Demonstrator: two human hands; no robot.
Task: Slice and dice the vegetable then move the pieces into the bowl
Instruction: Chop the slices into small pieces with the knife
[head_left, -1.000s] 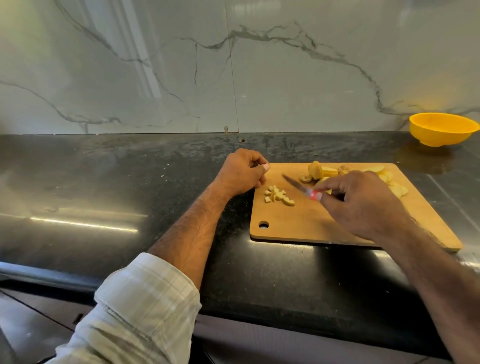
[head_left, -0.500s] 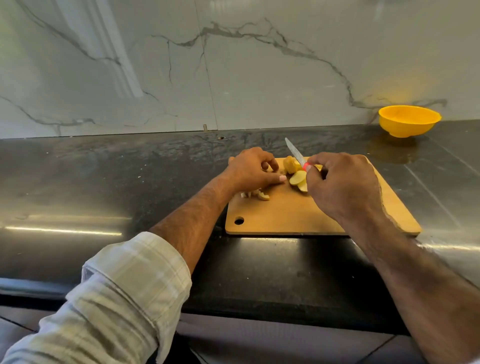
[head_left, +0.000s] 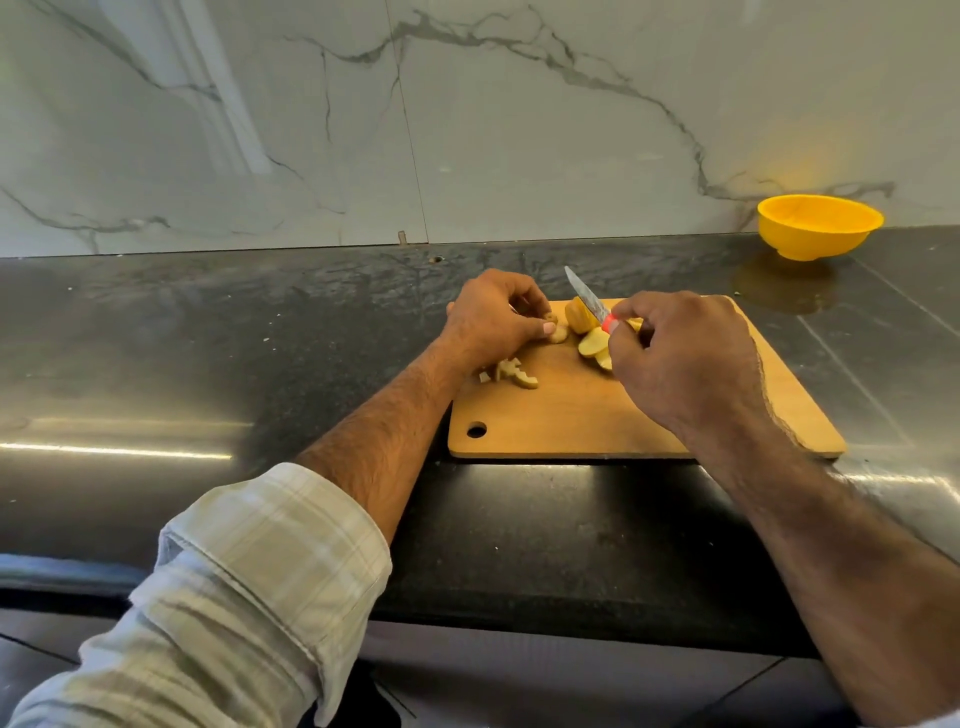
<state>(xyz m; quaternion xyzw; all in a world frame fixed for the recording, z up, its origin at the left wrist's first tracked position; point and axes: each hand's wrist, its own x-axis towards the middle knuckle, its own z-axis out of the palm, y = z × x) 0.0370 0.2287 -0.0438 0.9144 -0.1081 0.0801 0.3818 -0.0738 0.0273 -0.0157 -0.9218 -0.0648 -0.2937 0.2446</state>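
Your left hand (head_left: 493, 317) has come onto the cutting board (head_left: 597, 415), pinching a slice (head_left: 557, 332).
Your right hand (head_left: 685, 358) grips the knife (head_left: 587, 293); the yellow bowl (head_left: 818, 226) on the desk (head_left: 208, 338) looks empty.

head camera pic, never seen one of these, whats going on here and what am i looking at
There is no machine here. A person wears one wide-angle camera on the head, looking forward and down, so you see their own two arms reaching away from you.

The surface is a dark stone counter with a marble wall behind it. On it lies a wooden cutting board, and far back on the right stands a yellow bowl, set apart from the board.

The right hand grips a small knife with a red handle, blade pointing up and away. The left hand pinches a vegetable slice at the back of the board. More pale slices lie by the knife hand, and a small heap of diced pieces sits near the left wrist. Whether anything is in the bowl cannot be seen from this angle.
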